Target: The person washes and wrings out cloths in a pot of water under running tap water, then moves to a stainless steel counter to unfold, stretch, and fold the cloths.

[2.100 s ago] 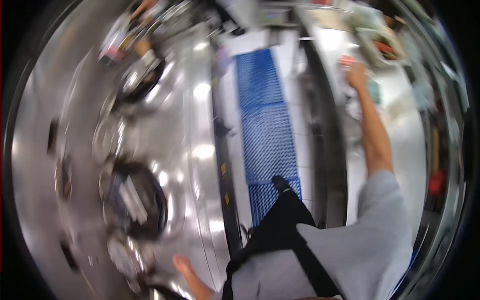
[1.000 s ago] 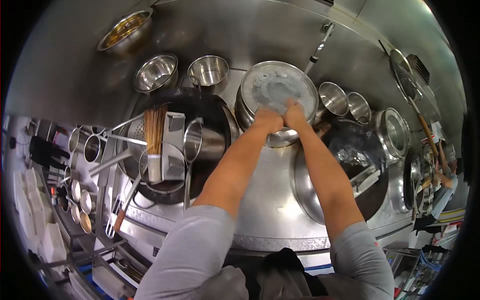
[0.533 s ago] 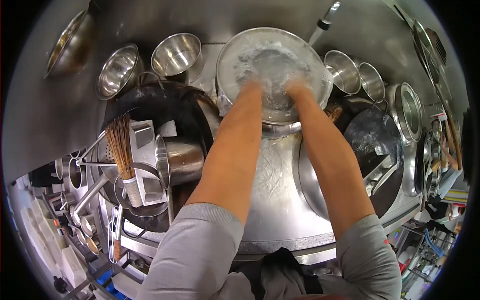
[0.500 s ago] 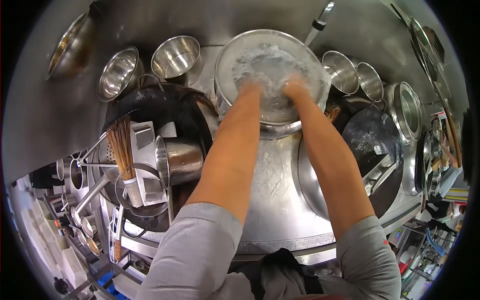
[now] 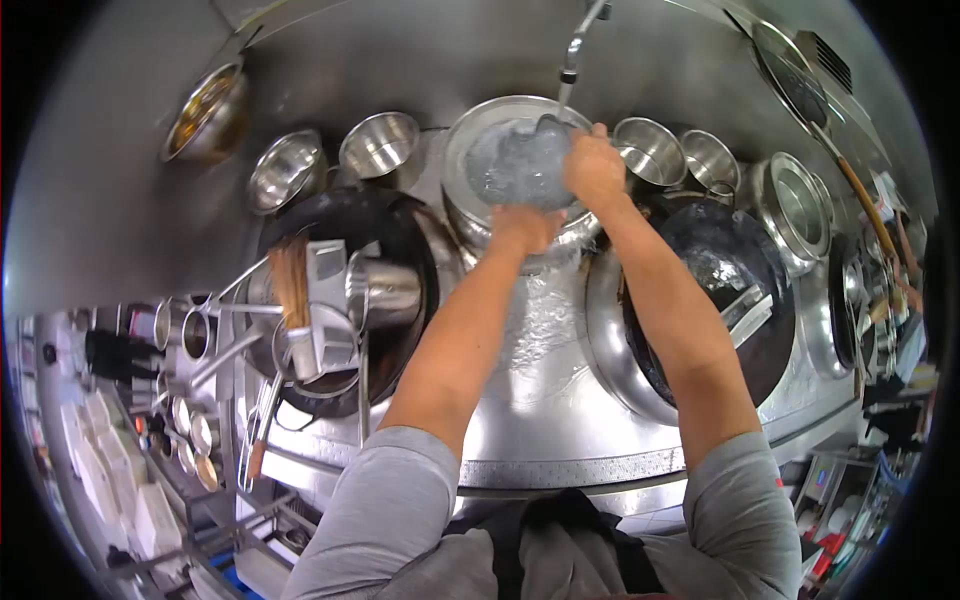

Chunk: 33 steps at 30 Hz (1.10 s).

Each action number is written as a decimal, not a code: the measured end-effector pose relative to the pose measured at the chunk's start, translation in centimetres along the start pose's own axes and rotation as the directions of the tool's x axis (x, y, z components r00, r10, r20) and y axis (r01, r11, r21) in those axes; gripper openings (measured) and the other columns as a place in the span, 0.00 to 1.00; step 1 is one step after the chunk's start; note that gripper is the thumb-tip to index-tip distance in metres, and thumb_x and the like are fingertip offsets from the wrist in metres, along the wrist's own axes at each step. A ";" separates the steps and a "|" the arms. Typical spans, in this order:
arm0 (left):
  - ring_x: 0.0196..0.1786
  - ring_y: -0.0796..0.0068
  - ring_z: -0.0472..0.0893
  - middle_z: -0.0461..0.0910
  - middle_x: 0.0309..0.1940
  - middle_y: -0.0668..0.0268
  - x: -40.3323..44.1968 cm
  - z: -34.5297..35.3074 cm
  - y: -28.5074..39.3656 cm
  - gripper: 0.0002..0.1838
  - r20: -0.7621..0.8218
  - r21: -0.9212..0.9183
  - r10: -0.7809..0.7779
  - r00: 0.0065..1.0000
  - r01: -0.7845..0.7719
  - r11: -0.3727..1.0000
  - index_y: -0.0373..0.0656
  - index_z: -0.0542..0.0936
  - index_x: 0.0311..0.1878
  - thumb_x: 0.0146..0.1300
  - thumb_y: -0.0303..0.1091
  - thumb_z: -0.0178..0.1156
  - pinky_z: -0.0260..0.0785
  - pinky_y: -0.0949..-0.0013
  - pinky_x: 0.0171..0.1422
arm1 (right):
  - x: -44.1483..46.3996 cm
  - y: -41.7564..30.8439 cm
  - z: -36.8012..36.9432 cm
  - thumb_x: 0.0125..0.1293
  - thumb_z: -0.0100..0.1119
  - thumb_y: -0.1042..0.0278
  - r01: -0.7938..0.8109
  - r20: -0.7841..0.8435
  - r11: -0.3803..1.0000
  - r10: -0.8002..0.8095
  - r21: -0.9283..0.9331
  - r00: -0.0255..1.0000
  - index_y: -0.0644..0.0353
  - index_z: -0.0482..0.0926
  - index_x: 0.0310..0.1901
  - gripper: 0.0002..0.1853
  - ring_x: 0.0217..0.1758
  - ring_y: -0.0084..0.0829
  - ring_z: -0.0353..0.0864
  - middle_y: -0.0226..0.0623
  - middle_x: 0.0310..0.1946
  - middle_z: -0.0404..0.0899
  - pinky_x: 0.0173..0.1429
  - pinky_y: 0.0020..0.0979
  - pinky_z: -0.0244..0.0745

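A large round metal pot (image 5: pixel 462 200) full of moving, cloudy water stands at the middle back. The tap (image 5: pixel 568 75) reaches over its back edge. My left hand (image 5: pixel 527 230) is at the pot's front rim, its fingers blurred, so its grip cannot be told. Over the right side of the water, close to the spout, is my right hand (image 5: pixel 597 170), with its fingers curled together; anything within them is hidden. Wet streaks cover the steel worktop (image 5: pixel 535 400) in front of the pot.
On the left, a dark wok (image 5: pixel 400 225) holds a bristle brush (image 5: pixel 290 285), a metal pot (image 5: pixel 390 292) and strainers. Another wok (image 5: pixel 775 265) stands on the right. Steel bowls (image 5: pixel 378 148) line the back. Shelves with pans are at lower left. People stand at far right.
Both hands have come out of the water. My left hand moved to the front rim, and my right hand rose beside the spout. The tap now reaches over the pot. The view has shifted.
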<state>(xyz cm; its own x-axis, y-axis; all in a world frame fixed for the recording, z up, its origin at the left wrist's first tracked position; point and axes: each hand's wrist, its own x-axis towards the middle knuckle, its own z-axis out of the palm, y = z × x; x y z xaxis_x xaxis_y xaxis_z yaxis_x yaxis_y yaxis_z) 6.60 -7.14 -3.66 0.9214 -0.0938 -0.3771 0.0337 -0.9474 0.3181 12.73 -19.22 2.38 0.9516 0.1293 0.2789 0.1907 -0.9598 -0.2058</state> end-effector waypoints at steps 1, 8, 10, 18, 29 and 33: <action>0.77 0.52 0.65 0.70 0.72 0.55 -2.0 0.3 0.2 0.32 -0.076 -0.008 0.030 0.997 -0.031 0.999 0.42 0.73 0.71 0.76 0.56 0.42 0.47 0.42 0.80 | 0.2 1.8 1.7 0.63 0.60 0.66 0.194 -0.170 0.979 -0.203 -0.068 0.964 0.63 0.80 0.50 0.15 0.51 0.53 0.85 0.54 0.48 0.80 0.50 0.48 0.83; 0.79 0.40 0.54 0.56 0.77 0.43 -13.9 7.7 -0.7 0.35 -0.481 -0.173 0.100 0.871 -0.206 0.963 0.45 0.72 0.71 0.58 0.34 0.68 0.51 0.47 0.82 | -6.3 1.0 -1.6 0.66 0.53 0.70 0.330 -0.125 0.943 -0.331 -0.026 0.935 0.60 0.83 0.41 0.10 0.44 0.54 0.85 0.44 0.53 0.79 0.49 0.50 0.80; 0.76 0.38 0.57 0.62 0.72 0.41 -16.2 11.3 -1.2 0.27 -0.439 -0.337 0.007 0.898 -0.171 0.926 0.43 0.77 0.62 0.57 0.28 0.65 0.57 0.47 0.77 | -8.3 -0.5 -4.3 0.66 0.54 0.70 0.321 -0.119 0.947 -0.318 0.004 0.941 0.61 0.83 0.45 0.10 0.45 0.54 0.85 0.44 0.54 0.79 0.51 0.49 0.80; 0.31 0.50 0.79 0.81 0.30 0.48 -25.8 19.3 -5.2 0.06 -0.469 -0.703 -0.263 0.843 -0.176 0.689 0.37 0.76 0.27 0.59 0.24 0.62 0.71 0.54 0.39 | -10.9 -8.1 -7.5 0.62 0.56 0.75 0.504 -0.201 0.861 -0.482 0.075 0.853 0.64 0.81 0.40 0.08 0.45 0.57 0.84 0.51 0.46 0.81 0.49 0.52 0.79; 0.36 0.68 0.82 0.83 0.34 0.55 -28.8 22.4 -11.1 0.20 -0.482 -0.809 -0.352 0.802 -0.254 0.530 0.36 0.79 0.59 0.69 0.37 0.65 0.75 0.64 0.44 | -27.3 -4.8 -5.9 0.63 0.60 0.66 0.662 0.391 0.637 -0.769 0.395 0.506 0.64 0.83 0.39 0.10 0.47 0.50 0.86 0.49 0.40 0.86 0.52 0.47 0.80; 0.46 0.54 0.84 0.83 0.47 0.47 -35.5 16.9 -9.0 0.23 -0.133 -0.835 -0.375 0.917 0.100 0.542 0.36 0.74 0.67 0.69 0.25 0.56 0.76 0.61 0.55 | -27.1 -3.5 -7.5 0.64 0.65 0.55 0.341 0.632 0.793 -0.609 0.505 0.479 0.63 0.82 0.44 0.18 0.50 0.52 0.84 0.50 0.47 0.85 0.57 0.48 0.78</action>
<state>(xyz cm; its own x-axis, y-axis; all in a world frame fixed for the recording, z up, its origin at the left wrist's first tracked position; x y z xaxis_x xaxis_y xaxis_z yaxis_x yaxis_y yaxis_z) -32.93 -0.48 -7.79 0.8842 0.3100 -0.3495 0.4339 -0.2675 0.8603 -15.56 -21.22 2.54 0.4924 0.8036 -0.3343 0.5972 -0.5913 -0.5420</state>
